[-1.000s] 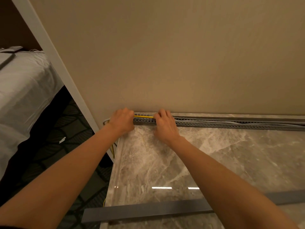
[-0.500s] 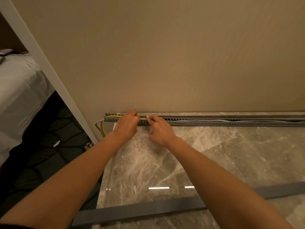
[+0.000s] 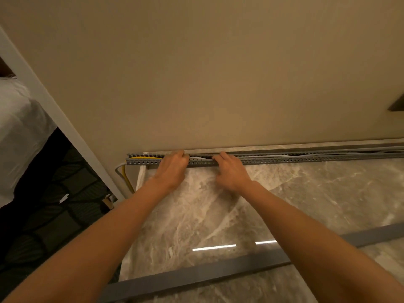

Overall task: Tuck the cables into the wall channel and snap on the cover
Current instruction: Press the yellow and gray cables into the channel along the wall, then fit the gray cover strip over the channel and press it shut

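A grey slotted wall channel [image 3: 306, 159] runs along the foot of the beige wall, open on top. A yellow cable [image 3: 144, 158] and a white cable [image 3: 200, 158] lie inside it and hang out of its left end toward the floor. My left hand [image 3: 172, 169] rests on the channel near its left end, fingertips pressing down into it. My right hand [image 3: 231, 171] is a little to the right, fingertips curled over the channel edge on the cables. The long grey cover [image 3: 196, 274] lies loose on the marble surface [image 3: 306, 204] close to me.
A white door frame [image 3: 54, 119] slants down the left side. Beyond it are a bed with white sheets [image 3: 19, 132] and dark patterned carpet [image 3: 50, 226]. A dark object [image 3: 396, 104] juts from the wall at the right edge.
Both hands have slid to the right along the channel and spread apart. More of the channel's left end, with the yellow cable inside, now shows.
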Available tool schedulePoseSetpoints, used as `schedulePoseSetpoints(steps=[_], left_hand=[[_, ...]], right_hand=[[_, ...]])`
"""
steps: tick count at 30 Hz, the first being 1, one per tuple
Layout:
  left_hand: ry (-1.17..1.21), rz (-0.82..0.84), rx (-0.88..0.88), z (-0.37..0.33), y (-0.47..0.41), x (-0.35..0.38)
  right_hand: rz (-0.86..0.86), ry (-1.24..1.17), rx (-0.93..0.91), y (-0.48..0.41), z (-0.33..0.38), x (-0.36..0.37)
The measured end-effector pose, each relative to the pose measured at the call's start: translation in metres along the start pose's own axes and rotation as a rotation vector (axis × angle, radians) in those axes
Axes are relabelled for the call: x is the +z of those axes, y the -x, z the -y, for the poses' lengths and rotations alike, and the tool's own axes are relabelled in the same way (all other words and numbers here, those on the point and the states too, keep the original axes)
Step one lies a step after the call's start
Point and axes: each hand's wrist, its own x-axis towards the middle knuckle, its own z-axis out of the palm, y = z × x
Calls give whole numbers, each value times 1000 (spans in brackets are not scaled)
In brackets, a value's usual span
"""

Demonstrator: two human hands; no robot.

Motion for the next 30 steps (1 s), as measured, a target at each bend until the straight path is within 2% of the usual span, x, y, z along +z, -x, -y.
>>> schedulePoseSetpoints(steps=[5,9,14,17,24,27,30], left_hand=[[-60,99,-69,-15,-6,-12],[-82,91,-55,-37,-10,-21],[-9,109,11,-83,-19,-11],[-9,118,-53,-103,-26,0],[-127,223,-338,-151,-39,1],[-106,146,-308,-183,-44,-7],[-43,76,-268,-220,-49,-19]], right_hand=[[117,-72,3,-6,-6,-19],[-23,-26,14,18,-39,-17],[-144,30,179,39,-96,-15],[-171,42,257,46,-124,-21],[60,4,171,44,-173,-43],[155,22,87,45,-191,-55],[130,-9,29,61,-216,-59]])
